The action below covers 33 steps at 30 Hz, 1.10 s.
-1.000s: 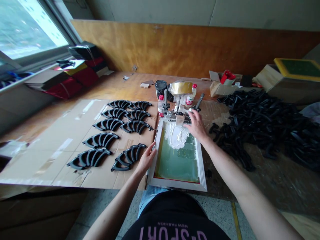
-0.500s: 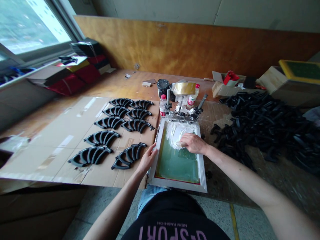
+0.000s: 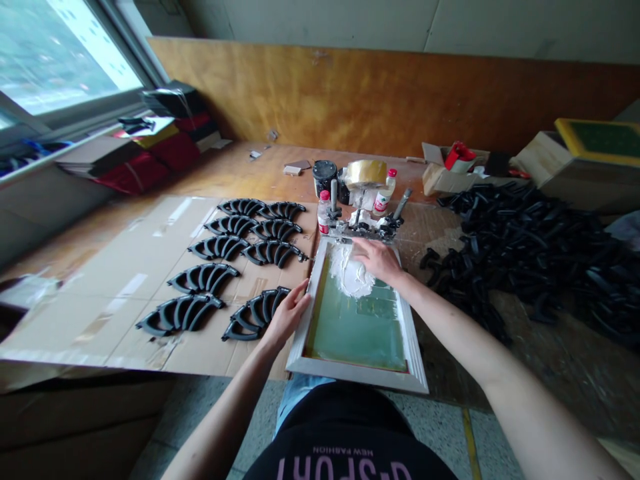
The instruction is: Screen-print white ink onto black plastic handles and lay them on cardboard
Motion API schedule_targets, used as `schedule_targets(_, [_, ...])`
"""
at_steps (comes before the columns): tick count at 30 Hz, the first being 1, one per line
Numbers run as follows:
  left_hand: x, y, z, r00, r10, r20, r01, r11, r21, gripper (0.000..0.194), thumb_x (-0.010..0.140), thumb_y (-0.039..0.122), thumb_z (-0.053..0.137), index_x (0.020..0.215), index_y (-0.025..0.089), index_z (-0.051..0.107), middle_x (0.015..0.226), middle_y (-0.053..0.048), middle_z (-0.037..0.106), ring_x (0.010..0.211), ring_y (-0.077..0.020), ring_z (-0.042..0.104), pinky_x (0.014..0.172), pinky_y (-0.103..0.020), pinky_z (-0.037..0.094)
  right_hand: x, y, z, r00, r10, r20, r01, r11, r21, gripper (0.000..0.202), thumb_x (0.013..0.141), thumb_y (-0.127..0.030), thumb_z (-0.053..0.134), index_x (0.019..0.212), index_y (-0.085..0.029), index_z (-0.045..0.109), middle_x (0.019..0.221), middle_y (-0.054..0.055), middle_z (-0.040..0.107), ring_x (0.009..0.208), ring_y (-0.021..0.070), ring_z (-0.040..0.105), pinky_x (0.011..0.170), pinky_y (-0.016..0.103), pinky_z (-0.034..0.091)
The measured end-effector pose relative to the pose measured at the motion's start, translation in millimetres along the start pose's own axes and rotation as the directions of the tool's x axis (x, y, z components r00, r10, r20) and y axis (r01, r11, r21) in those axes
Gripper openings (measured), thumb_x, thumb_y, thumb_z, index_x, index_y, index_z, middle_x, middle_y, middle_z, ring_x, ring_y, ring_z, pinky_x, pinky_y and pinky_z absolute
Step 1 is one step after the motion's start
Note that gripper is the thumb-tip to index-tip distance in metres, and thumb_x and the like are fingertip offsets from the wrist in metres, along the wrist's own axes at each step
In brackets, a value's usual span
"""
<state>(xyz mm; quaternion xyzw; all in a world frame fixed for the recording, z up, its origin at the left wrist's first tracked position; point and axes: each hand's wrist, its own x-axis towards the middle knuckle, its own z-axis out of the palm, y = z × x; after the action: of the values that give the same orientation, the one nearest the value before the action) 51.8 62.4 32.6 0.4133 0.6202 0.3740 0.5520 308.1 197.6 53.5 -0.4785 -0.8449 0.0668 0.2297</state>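
Observation:
A silk-screen frame (image 3: pixel 357 380) with pale rails and a green mesh (image 3: pixel 357 333) lies in front of me, its far end at a metal hinge clamp (image 3: pixel 355 231). Thick white paste (image 3: pixel 353 277) is spread over the far part of the mesh. My left hand (image 3: pixel 290 310) grips the frame's left rail, fingers at its edge. Over the far right of the mesh, beside the paste, is my right hand (image 3: pixel 379 260), fingers stretched toward the clamp. Nothing shows in its fingers; the underside of that hand is hidden.
Curved black plastic parts (image 3: pixel 205 277) sit in rows on a cardboard sheet (image 3: pixel 125 267) at left. A large heap of black parts (image 3: pixel 540 247) covers the right side. Behind the clamp stand bottles (image 3: pixel 324 210), a black tub (image 3: pixel 325 177) and a tape roll (image 3: pixel 367 173).
My right hand has moved away from me toward the clamp, and its fingers have straightened; the small tan scraper no longer shows. The frame's near end looks raised, my left hand still at its rail.

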Motion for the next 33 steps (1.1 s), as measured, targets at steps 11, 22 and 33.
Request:
schedule_targets(11, [16,115,7.0,0.911,0.401,-0.093,-0.412,0.892,-0.187,0.043,0.08,0.054,0.056,0.103,0.018,0.061,0.093,-0.005,0.068,0.074,-0.0147,0.062,0.062,-0.025,0.05,-35,127,-19,0.771,0.613,-0.174,-0.577,0.787,0.218,0.027,0.083,-0.027,0.054,0.104,-0.016,0.067,0.081,0.006,0.069,0.076,0.021,0.063,0.074,0.034,0.049])
schedule_targets(22, [25,51,33.2,0.989,0.146,-0.027,-0.147,0.938,-0.315,0.054,0.083,0.062,0.053,0.116,0.019,0.056,0.081,-0.004,0.068,0.065,-0.012,0.061,0.053,-0.021,0.047,-93,48,54,0.989,0.132,0.064,-0.14,0.981,0.136,0.03,0.079,-0.021,0.071,0.109,-0.024,0.067,0.107,0.006,0.067,0.104,0.0221,0.056,0.095,0.04,0.043])
schedule_targets(33, [3,-30,103.5,0.948,-0.287,0.137,0.318,0.861,-0.398,0.062,0.072,0.064,0.064,0.111,0.015,0.058,0.088,-0.009,0.068,0.081,-0.0216,0.066,0.069,-0.033,0.055,-115,-40,37,0.945,-0.321,0.071,0.308,0.94,0.149,0.016,0.092,-0.029,0.055,0.091,-0.019,0.067,0.088,0.007,0.066,0.092,0.0205,0.056,0.088,0.035,0.045])
